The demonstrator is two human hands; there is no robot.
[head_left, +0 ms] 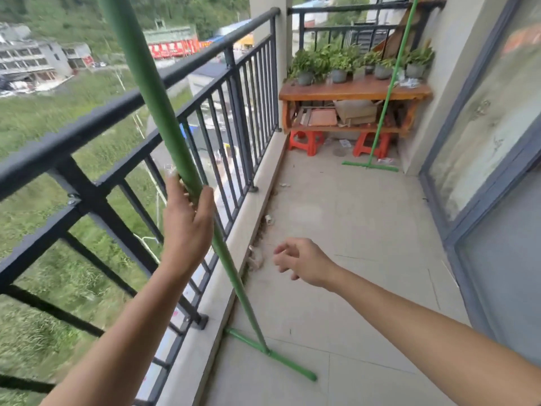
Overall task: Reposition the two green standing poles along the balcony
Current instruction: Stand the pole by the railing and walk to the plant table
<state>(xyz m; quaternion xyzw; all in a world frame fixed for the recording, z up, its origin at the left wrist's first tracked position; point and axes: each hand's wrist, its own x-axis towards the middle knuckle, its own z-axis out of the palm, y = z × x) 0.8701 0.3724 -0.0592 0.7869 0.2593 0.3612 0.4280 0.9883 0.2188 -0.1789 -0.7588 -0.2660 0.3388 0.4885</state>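
Our left hand [187, 227] fingers grip near green pole [175, 159] beside railing [123, 104] | right hand [304, 265] loosely open, empty | far green pole [389, 83] fronts plant bench [354, 90]

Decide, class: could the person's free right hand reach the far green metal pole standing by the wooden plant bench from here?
Probably not. The right hand hangs open over bare floor tiles, while the far green pole stands down at the balcony's end by the wooden bench. Nothing blocks the way; walking closer should do it.

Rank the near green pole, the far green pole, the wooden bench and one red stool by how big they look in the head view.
1. Near green pole, held by the left hand; nearness inflates it.
2. Far green pole.
3. Wooden bench, close to the far pole.
4. Red stool.
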